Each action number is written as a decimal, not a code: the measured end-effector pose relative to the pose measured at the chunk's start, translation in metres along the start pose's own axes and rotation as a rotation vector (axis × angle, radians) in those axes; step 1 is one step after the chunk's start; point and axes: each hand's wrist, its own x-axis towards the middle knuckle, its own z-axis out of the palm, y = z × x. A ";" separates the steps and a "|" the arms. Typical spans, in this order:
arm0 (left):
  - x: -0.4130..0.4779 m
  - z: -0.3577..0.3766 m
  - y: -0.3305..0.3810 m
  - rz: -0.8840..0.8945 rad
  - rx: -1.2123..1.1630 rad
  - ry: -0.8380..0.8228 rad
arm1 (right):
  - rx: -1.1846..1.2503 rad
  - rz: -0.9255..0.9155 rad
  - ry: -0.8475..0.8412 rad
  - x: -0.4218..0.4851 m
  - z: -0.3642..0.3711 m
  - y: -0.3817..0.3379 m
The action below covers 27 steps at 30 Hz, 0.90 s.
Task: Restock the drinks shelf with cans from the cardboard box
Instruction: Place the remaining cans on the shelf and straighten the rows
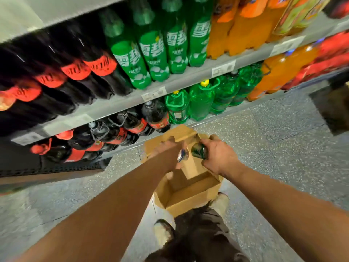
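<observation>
While my left hand (166,151) grips a blue-and-silver can (182,155) and my right hand (217,155) a green can (198,151) above the open brown cardboard box (188,197), shelving them comes next, I judge.

One cam only, on my head; wide-angle, looks fwd & steeply down past my forearms to my hands (196,156), close; shelf (132,99) tilts across top-left; floor (283,148) at right.

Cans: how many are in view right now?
2. One can is in the left hand, and one green can is in the right hand, both above the open cardboard box. The visible box interior looks empty; the hands may hide more.
</observation>
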 end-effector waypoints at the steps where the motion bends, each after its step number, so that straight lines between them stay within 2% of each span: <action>1: -0.007 -0.009 -0.001 0.002 0.008 0.010 | 0.007 -0.007 0.017 -0.005 -0.008 -0.006; 7: -0.065 -0.072 -0.016 0.130 0.010 0.106 | 0.038 -0.014 0.112 -0.040 -0.063 -0.046; 12: -0.118 -0.138 -0.024 0.147 -0.031 0.203 | 0.017 -0.054 0.167 -0.076 -0.121 -0.087; 19: -0.197 -0.215 -0.019 0.136 -0.129 0.409 | 0.108 -0.047 0.348 -0.140 -0.203 -0.156; 27: -0.269 -0.261 -0.031 0.211 -0.408 0.565 | 0.286 -0.131 0.511 -0.202 -0.254 -0.199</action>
